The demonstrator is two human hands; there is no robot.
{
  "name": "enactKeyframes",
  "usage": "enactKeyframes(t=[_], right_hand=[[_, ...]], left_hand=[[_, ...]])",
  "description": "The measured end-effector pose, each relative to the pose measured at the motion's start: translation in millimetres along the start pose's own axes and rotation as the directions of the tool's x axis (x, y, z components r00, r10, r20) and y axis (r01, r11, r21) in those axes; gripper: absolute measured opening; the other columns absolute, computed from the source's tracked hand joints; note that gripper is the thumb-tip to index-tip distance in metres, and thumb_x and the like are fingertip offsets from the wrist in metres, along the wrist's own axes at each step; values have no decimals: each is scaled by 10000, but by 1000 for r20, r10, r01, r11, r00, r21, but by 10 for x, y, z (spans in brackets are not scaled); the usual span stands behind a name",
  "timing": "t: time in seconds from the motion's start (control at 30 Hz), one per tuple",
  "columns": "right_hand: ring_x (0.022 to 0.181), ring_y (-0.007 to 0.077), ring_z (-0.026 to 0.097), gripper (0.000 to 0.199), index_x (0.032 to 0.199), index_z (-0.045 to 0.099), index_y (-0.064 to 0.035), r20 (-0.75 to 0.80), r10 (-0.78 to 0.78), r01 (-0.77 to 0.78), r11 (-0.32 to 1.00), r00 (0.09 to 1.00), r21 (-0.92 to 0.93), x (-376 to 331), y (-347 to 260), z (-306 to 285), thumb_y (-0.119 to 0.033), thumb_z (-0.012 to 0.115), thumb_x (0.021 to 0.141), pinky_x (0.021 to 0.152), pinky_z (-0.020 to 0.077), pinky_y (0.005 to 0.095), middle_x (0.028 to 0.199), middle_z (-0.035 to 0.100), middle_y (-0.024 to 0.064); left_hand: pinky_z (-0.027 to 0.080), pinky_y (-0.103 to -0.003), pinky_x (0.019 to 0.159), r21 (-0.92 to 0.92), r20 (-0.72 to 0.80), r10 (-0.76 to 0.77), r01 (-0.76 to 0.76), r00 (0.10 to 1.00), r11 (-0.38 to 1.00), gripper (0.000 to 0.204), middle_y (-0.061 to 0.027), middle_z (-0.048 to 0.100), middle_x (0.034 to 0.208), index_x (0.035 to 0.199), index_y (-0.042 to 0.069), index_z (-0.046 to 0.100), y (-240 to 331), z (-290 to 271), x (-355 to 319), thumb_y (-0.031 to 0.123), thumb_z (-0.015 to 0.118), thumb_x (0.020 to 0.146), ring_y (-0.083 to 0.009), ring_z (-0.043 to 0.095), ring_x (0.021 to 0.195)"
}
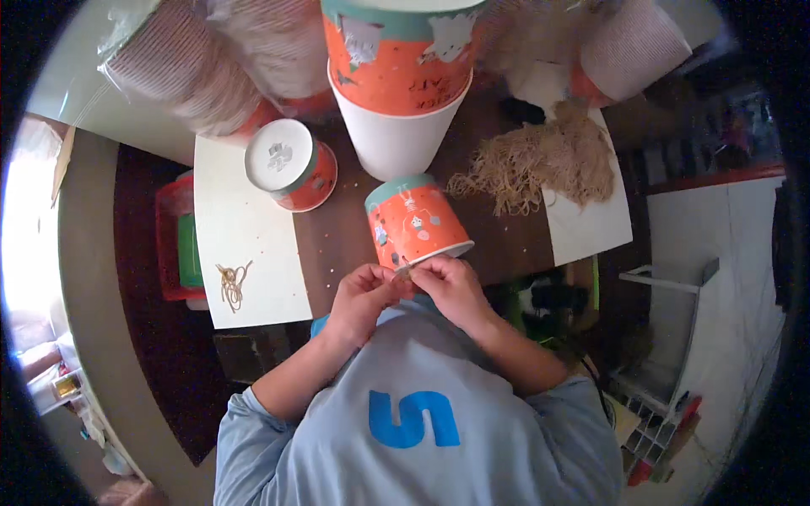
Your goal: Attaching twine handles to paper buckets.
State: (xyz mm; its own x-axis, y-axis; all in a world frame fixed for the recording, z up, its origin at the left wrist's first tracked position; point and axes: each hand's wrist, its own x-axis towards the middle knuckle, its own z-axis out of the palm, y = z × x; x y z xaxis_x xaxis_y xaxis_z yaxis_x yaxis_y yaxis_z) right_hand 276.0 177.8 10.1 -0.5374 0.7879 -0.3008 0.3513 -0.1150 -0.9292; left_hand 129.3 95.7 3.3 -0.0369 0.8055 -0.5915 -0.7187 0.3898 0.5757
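Note:
An orange paper bucket point(419, 221) with a green band and printed figures lies tipped on the brown table, its white rim turned toward me. My left hand point(368, 297) and my right hand point(451, 289) meet at the near edge of that rim. Thumbs and fingers of both are pinched together around something small, too hidden to name. A matching bucket point(321, 174) stands upside down to the left, its white base up. Loose tan strings point(233, 287) lie on the white board at the left. To the right spreads a tangled heap of tan strings point(548, 162).
Behind the tipped bucket rises a tall stack of orange and white buckets point(398, 84). More stacked buckets point(179, 72) in clear plastic line the back left, and another stack point(634, 52) the back right. A black object point(521, 110) lies by the string heap. A red crate point(174, 244) is left of the table.

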Motion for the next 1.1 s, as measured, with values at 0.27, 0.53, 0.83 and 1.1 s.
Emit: enactKeyframes(t=[0.27,0.53,0.83,1.1], right_hand=[[802,99,593,243,912,659,-7,244,169,-270,832,955,484,230,144,-225,-225,565,860,745,456,242,856,659,39],[813,108,594,239,925,656,1,353,200,-383,715,914,585,308,238,-158,-207,553,867,760,460,246,885,649,43],[793,92,589,211,920,655,1,384,163,-367,750,909,550,336,182,-65,-181,561,871,737,467,244,861,649,26],[755,67,574,225,908,657,4,326,85,-211,904,942,372,363,196,-36,-201,570,873,698,464,242,795,649,10]], left_hand=[[502,-235,698,246,-127,372,-334,920,910,78,-60,619,809,875,-14,544,-40,340,90,-10,601,822,-114,604,739],[484,-215,674,433,-283,505,-362,815,826,72,-47,608,811,875,-19,543,-175,360,103,-14,593,823,-84,582,735],[493,-230,659,619,-196,677,-446,709,647,108,-69,612,822,875,-23,557,-282,256,72,-26,620,787,-98,599,749],[526,-262,631,893,96,835,-417,542,168,167,-146,611,849,866,-31,609,-149,240,78,-31,669,710,-231,646,740]])
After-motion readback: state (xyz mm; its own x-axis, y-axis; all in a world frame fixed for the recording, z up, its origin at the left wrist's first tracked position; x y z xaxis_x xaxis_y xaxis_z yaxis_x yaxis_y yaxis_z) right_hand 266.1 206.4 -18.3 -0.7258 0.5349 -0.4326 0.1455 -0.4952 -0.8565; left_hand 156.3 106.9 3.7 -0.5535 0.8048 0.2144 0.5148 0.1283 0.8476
